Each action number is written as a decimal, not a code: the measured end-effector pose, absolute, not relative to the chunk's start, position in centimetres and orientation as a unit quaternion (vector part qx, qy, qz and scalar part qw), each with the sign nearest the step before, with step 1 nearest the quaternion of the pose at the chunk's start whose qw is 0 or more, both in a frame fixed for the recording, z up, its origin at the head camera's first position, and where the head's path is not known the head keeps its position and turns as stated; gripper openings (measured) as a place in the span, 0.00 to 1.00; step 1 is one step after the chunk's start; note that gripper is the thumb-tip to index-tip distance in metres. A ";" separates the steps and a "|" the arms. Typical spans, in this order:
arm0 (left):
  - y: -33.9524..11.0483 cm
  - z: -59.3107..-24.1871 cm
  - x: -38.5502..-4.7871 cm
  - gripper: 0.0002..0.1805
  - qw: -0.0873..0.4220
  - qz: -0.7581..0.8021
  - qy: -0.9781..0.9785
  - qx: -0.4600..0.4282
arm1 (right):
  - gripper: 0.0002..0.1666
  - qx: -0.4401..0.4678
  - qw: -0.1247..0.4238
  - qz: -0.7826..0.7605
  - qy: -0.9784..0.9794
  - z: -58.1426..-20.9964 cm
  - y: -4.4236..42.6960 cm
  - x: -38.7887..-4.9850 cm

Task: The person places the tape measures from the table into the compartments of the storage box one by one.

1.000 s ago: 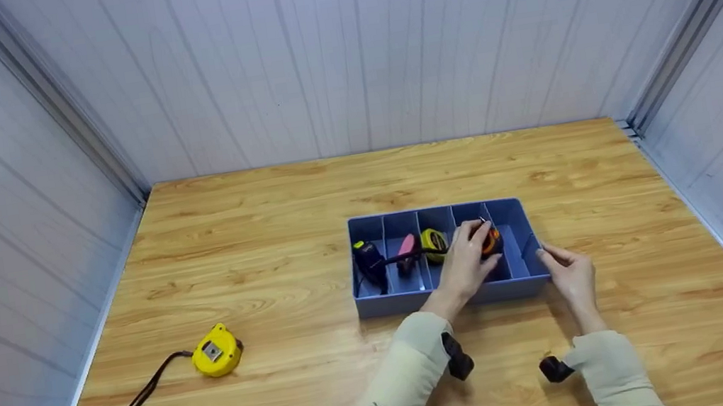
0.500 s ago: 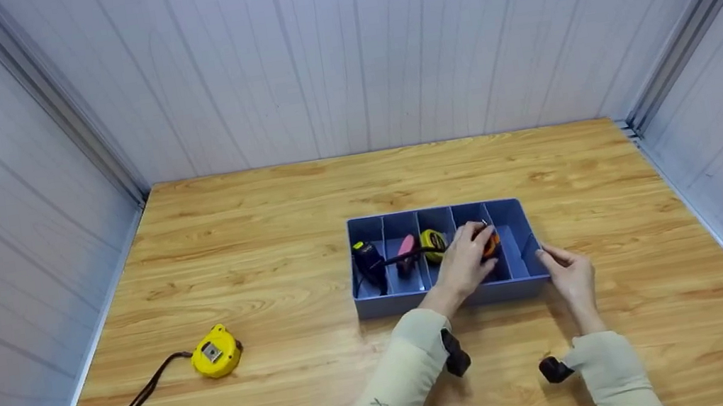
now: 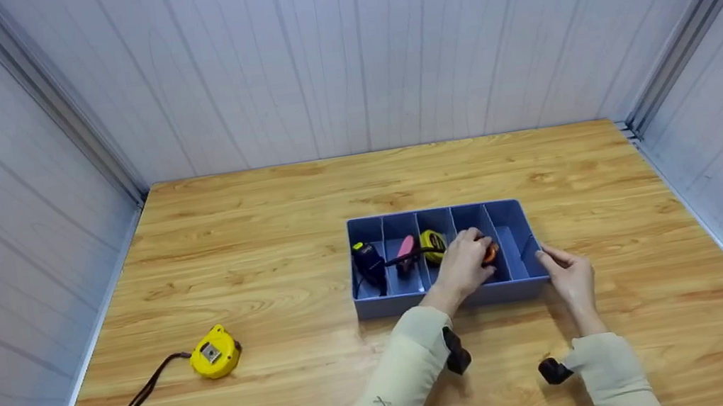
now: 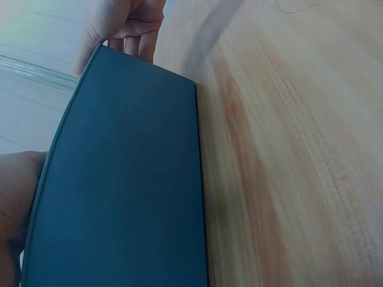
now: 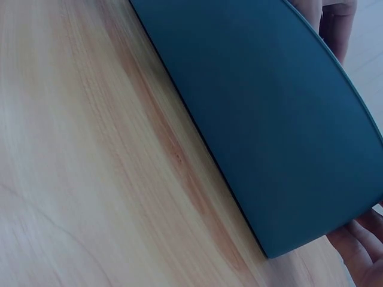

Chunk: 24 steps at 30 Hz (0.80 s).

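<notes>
A blue-grey divided box (image 3: 405, 303) stands on the wooden table. My left hand (image 3: 462, 264) reaches over its front wall and holds an orange-and-black tape measure (image 3: 490, 255) down in the fourth compartment from the left; the fingers hide much of it. At the box's right end, my right hand (image 3: 572, 280) pinches the side wall near the front corner. In the right wrist view, the fingers of my right hand (image 5: 362, 244) lie by that corner. Toward the left of the table lies a yellow tape measure (image 3: 215, 352) with a black wrist strap (image 3: 146, 391).
The left compartments hold a dark tape measure with a yellow top (image 3: 368, 259), a pink-and-dark object (image 3: 406, 253) and a yellow-and-black tape measure (image 3: 433, 245). A black strap (image 3: 410, 255) crosses the dividers. Pale panel walls (image 3: 339, 56) enclose the table's back and sides.
My left hand has lowered the orange-and-black tape measure deeper into the fourth compartment, so less of it shows. The right hand stays on the box's side wall.
</notes>
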<state>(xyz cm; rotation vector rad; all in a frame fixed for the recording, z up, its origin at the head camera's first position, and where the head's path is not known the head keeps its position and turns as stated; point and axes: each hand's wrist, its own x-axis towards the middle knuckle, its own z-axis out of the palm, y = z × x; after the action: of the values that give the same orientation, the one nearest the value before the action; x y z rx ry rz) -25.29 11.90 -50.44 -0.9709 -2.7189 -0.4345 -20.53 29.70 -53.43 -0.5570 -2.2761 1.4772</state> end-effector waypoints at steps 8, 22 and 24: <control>12.2 -50.5 -25.4 0.20 0.112 -0.100 -0.929 -0.337 | 0.15 -0.192 0.193 0.527 -0.805 -53.6 29.8 -20.6; 12.0 -50.6 -25.2 0.11 0.139 -0.131 -0.919 -0.345 | 0.16 -0.197 0.184 0.524 -0.808 -53.5 29.9 -20.6; 12.0 -50.5 -25.1 0.11 0.151 -0.139 -0.915 -0.348 | 0.16 -0.198 0.185 0.525 -0.807 -53.5 29.9 -20.6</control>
<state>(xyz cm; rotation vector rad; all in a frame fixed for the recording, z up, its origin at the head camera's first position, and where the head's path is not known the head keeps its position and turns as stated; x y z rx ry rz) -25.11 12.00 -50.54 -0.9990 -2.6274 -0.4006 -20.62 29.86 -53.47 -0.5569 -2.2743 1.4786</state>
